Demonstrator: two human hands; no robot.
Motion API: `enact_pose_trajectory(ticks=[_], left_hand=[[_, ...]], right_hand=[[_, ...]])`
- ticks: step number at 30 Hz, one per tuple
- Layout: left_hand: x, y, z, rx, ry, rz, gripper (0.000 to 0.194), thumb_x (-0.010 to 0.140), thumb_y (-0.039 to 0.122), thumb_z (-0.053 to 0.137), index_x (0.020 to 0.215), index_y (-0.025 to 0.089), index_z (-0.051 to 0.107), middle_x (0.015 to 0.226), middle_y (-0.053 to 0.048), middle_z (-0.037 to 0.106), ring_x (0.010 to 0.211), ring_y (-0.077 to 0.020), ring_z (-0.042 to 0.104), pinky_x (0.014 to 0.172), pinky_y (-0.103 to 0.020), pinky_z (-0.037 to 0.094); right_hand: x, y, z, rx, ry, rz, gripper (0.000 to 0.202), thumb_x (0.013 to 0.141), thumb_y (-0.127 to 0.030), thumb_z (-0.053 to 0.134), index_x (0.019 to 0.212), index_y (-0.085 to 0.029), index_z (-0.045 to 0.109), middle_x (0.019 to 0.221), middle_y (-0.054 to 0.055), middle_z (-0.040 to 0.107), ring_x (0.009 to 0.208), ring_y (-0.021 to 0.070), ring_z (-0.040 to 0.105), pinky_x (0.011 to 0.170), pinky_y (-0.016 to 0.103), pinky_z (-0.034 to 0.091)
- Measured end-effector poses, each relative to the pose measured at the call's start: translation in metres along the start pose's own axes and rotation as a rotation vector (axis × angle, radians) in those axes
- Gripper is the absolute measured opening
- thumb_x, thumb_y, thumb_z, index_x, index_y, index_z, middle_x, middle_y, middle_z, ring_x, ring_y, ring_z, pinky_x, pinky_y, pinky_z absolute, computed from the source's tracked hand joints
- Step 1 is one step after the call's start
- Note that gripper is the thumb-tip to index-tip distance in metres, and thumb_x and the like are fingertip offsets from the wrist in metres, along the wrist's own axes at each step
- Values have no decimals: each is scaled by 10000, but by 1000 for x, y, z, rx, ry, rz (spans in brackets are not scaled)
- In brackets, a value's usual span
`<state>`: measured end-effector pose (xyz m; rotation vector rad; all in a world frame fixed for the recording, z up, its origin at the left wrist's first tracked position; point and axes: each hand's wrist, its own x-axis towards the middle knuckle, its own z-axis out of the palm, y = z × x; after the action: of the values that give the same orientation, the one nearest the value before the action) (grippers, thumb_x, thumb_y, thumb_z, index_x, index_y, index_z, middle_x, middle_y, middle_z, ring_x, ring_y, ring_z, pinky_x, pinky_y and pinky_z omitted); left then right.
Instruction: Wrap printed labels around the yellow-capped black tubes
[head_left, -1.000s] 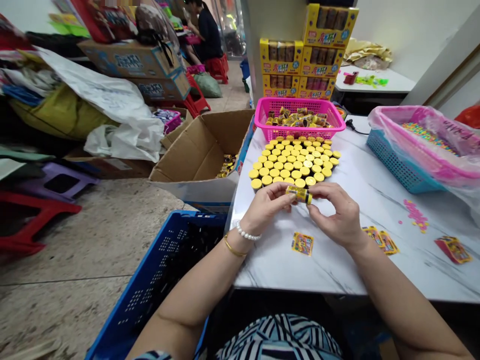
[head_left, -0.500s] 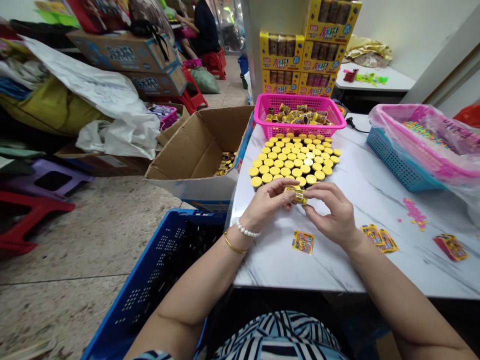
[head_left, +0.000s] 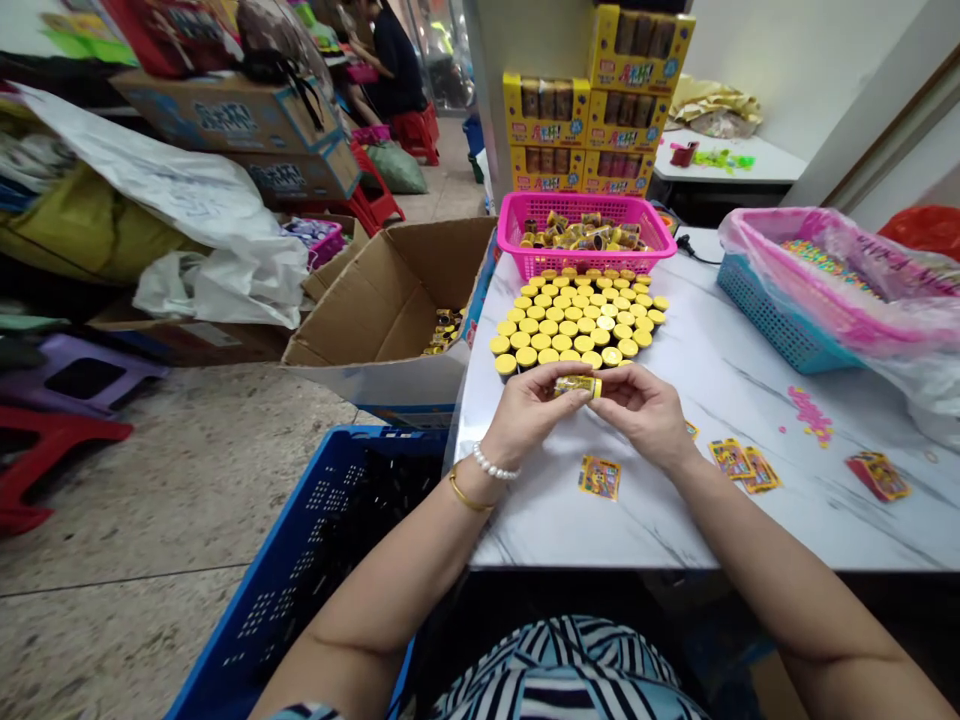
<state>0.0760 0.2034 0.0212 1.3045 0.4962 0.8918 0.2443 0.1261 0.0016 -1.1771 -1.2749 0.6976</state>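
Observation:
Between my two hands lies a small yellow-labelled tub (head_left: 576,384), tipped on its side above the table. My left hand (head_left: 534,405) is closed around its body, thumb in front. The fingers and thumb of my right hand (head_left: 637,405) pinch the tub's right end, where the lid is. Just beyond my hands, rows of small dark tubs with yellow lids (head_left: 559,328) stand upright close together. A printed card (head_left: 600,478) lies flat on the table (head_left: 540,520) below my hands, and more cards (head_left: 746,465) lie by my right forearm.
A pink basket (head_left: 510,240) of tubs stands behind the rows. At right are a plastic-lined basket (head_left: 772,310), pink pellets (head_left: 810,418) and a card stack (head_left: 879,476). Left of the table are an open carton (head_left: 345,330) and a blue crate (head_left: 262,580). A person (head_left: 390,60) sits far back.
My right hand has closed in on the tub's right end, its thumb now against it. The tub lies more level. The view has shifted slightly.

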Motion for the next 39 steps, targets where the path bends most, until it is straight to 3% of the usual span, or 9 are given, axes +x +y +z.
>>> enact_pose_trajectory(ticks=[3,7,15,20,25,27,30,35,39], left_hand=[[1,0,-2,-119,8,-113,562,815,416,822,1307,191,672,1111,-98,719,935,-185,668,762,-282,515],[2,-3,-3,-119,32,-193,453,812,467,815,1076,116,705,803,-32,652,614,-86,529,562,-219,394],[-3,1,4,182,31,158,300,813,297,819,1075,169,749,1063,-85,696,969,-187,648,861,-297,514],[-1,3,-2,311,-26,333,278,853,245,787,1129,213,764,1117,-90,689,1060,-204,641,933,-327,510],[-5,5,-2,366,-159,374,355,865,225,773,1217,264,750,1180,-89,726,1133,-233,642,1022,-391,491],[-8,6,1,331,-171,322,461,845,227,791,1297,272,711,1266,-99,704,1182,-244,625,1019,-380,491],[-9,5,5,165,-24,182,604,830,299,814,1401,252,623,1300,-111,662,1091,-213,643,902,-317,523],[-5,4,2,64,84,-19,387,822,413,816,1083,138,739,852,-51,683,753,-136,599,736,-274,497],[-2,3,-1,200,33,97,319,810,354,828,1050,156,758,1006,-88,700,873,-166,618,795,-286,493]], right_hand=[[2,-2,0,-61,28,-116,306,826,-283,812,1117,-250,725,1077,52,714,938,182,708,885,396,633],[0,-3,-3,-147,72,-197,343,797,-256,837,1131,-283,765,1085,51,707,952,200,701,886,421,631],[1,-3,-2,338,40,350,278,756,-353,885,981,-210,805,893,45,784,752,180,742,797,384,638],[0,-7,-2,415,63,355,296,712,-305,917,957,-193,794,904,38,789,762,158,734,794,327,622],[3,-10,-1,630,-47,580,301,712,-366,908,911,-182,777,901,39,788,761,147,727,730,282,613],[4,-9,-1,631,-61,548,301,731,-378,896,933,-194,771,934,37,789,792,148,729,763,287,608],[5,-9,-2,482,13,370,270,757,-353,886,957,-220,762,946,27,784,824,160,726,841,334,604],[0,-9,0,153,129,10,357,660,-259,945,977,-269,780,1030,28,743,967,202,709,914,377,602],[-1,-6,3,264,124,228,325,687,-329,931,958,-225,784,921,33,769,825,184,727,842,377,623]])
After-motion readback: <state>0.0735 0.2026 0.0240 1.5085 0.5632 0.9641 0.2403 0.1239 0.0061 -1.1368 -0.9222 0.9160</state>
